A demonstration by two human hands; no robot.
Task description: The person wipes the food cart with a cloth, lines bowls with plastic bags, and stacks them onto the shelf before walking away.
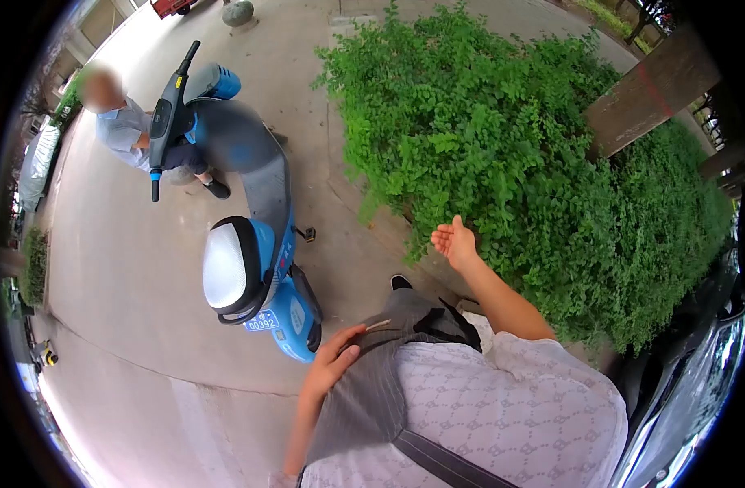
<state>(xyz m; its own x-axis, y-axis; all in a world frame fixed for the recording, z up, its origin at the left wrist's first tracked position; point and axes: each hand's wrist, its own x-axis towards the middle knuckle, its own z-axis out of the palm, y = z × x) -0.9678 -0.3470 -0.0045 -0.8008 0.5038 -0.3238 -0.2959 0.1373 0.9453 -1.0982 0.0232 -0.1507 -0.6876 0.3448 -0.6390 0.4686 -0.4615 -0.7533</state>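
Observation:
My left hand (337, 358) rests against the grey cloth at my hip, its fingers stretched out and the thumb apart. A thin pale strip (378, 325) lies at its fingertips; I cannot make out what it is or whether it is held. My right hand (455, 242) is raised in front of the green bush (446, 154), palm partly showing, thumb up and fingers loosely bent with nothing in them. Left of both hands stands a blue and black electric scooter (287, 301) with a white-topped seat (224, 264) and a rear number plate.
Beyond the scooter sits a person in a light shirt (122, 126). A tree trunk (649, 93) rises from the bush at right. A dark car (706, 390) is close on my right. Concrete paving (128, 301) spreads left; a round stone (237, 13) stands far off.

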